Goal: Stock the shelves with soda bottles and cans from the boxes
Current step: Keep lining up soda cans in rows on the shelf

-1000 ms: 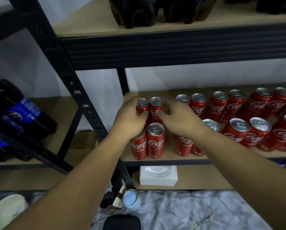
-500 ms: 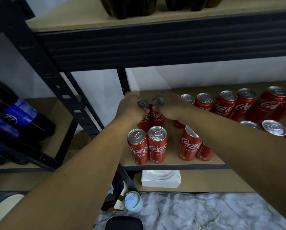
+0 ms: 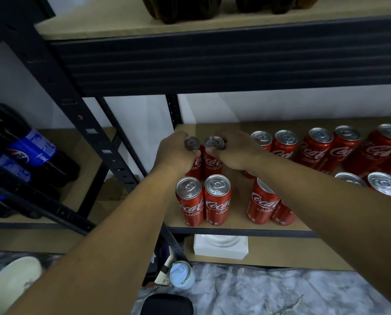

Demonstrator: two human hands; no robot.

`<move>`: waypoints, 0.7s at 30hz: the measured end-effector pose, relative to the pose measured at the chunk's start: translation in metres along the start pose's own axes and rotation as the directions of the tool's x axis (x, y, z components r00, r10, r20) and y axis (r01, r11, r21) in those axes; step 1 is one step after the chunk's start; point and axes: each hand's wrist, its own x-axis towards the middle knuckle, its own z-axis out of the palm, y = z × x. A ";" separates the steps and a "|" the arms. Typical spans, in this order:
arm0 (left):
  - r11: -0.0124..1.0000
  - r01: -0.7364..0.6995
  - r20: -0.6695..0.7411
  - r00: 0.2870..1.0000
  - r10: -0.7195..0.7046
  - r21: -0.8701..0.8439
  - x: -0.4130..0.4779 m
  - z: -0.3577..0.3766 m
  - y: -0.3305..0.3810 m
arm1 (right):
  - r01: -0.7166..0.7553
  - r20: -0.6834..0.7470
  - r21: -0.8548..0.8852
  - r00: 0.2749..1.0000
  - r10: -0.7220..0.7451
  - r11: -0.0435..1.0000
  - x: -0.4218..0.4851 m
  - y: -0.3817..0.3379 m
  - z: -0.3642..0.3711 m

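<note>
Left hand [image 3: 174, 154]: fingers wrapped round the rear-left slim red aluminium can [image 3: 191, 143], upright on the tan wooden shelf board [image 3: 235, 220].
Right hand [image 3: 234, 153]: grasps the rear-right slim red can [image 3: 212, 164], which touches its neighbour.
Front pair of red cans [image 3: 217, 201]: upright at the shelf edge, just ahead of the held pair.
Writing: white "Coca-Cola" script; below it "RASA" and "KURANG", partly legible.
Further red cans [image 3: 315, 148]: to the right, same script.
Dark plastic bottles with blue labels [image 3: 28, 151]: on the left shelf, wording blurred.

I'm in a stockroom or shop back room: black metal racks [image 3: 72, 103] with board shelves [image 3: 239, 214] against a plain white wall [image 3: 281, 105]. Rows of red cola cans [image 3: 217, 198] fill one shelf, dark soda bottles [image 3: 31, 151] lie on the next.
</note>
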 end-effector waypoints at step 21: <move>0.989 -0.141 0.232 0.965 0.125 0.054 -0.108 -0.014 -0.020 | 0.010 0.213 0.019 0.977 -0.014 1.000 -0.094 -0.008 0.009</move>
